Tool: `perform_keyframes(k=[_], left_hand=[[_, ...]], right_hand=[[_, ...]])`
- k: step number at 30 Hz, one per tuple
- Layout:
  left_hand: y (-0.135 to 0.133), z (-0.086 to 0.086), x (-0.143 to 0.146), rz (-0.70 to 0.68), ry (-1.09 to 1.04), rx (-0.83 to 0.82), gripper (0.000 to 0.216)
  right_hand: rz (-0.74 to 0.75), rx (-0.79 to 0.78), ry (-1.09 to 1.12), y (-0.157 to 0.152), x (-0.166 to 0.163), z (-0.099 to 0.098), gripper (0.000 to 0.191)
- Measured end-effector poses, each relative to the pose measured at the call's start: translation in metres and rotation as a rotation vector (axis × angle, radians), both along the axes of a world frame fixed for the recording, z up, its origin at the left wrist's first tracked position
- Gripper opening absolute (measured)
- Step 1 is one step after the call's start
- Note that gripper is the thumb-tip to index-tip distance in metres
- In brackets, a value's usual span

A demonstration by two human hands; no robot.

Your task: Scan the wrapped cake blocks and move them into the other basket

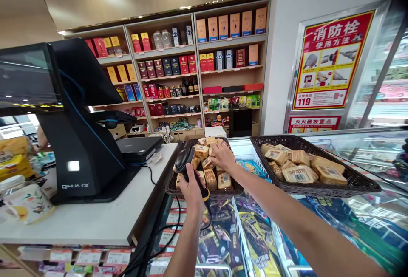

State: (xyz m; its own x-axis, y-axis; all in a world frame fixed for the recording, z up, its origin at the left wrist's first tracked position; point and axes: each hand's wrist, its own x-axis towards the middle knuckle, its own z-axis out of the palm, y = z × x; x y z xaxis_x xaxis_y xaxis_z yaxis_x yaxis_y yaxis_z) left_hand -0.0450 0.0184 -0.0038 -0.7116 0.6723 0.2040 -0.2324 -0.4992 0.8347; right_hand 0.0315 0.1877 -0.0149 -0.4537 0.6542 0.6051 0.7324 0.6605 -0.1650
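My left hand is wrapped round the handle of a black barcode scanner, its head pointing up and away over the near left of a dark woven basket. Small square snack packs in tan wrappers with printed barcodes fill this basket. My right hand reaches in from the right, fingers bent down round one of the packs towards the back. The fingertips are partly hidden among the packs. A black cable hangs below the scanner.
A second woven basket with similar, larger packs stands at the right on the glass freezer. Ice-cream packets lie below the glass. At the left are a white counter and a cash register. Shelves of boxes stand behind.
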Motion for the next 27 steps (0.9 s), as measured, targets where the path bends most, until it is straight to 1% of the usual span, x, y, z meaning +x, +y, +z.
perform_keyframes(k=[3,5,8,10,12,15,18,20,23,27], left_hand=[[-0.001,-0.001,0.001,-0.022,0.019,-0.009,0.051],[-0.001,-0.001,0.003,-0.050,0.028,-0.018,0.052],[-0.002,0.000,0.009,-0.125,0.042,-0.037,0.053],[-0.003,-0.001,0.014,-0.183,0.072,-0.046,0.053],[-0.004,-0.003,0.021,-0.262,0.130,-0.048,0.053],[-0.005,-0.010,0.031,-0.472,0.234,-0.087,0.054],[-0.007,-0.020,0.038,-0.700,0.343,-0.154,0.058],[-0.009,-0.026,0.042,-0.789,0.436,-0.180,0.061],[-0.012,-0.028,0.045,-0.816,0.550,-0.203,0.059],[-0.012,-0.028,0.047,-0.794,0.552,-0.198,0.059]], right_hand=[[0.109,0.048,0.204,-0.011,0.021,0.001,0.050],[0.144,0.059,0.381,-0.025,0.044,0.000,0.056],[0.159,0.071,0.588,-0.052,0.091,-0.005,0.059],[0.160,0.059,0.698,-0.069,0.125,-0.013,0.058],[0.139,0.028,0.818,-0.081,0.155,-0.023,0.056],[0.075,0.007,0.970,-0.085,0.183,-0.042,0.052],[0.046,0.032,0.973,-0.079,0.194,-0.054,0.051],[0.039,0.094,0.911,-0.075,0.196,-0.056,0.051],[0.014,0.210,0.801,-0.073,0.197,-0.053,0.053],[0.005,0.281,0.707,-0.075,0.197,-0.050,0.055]])
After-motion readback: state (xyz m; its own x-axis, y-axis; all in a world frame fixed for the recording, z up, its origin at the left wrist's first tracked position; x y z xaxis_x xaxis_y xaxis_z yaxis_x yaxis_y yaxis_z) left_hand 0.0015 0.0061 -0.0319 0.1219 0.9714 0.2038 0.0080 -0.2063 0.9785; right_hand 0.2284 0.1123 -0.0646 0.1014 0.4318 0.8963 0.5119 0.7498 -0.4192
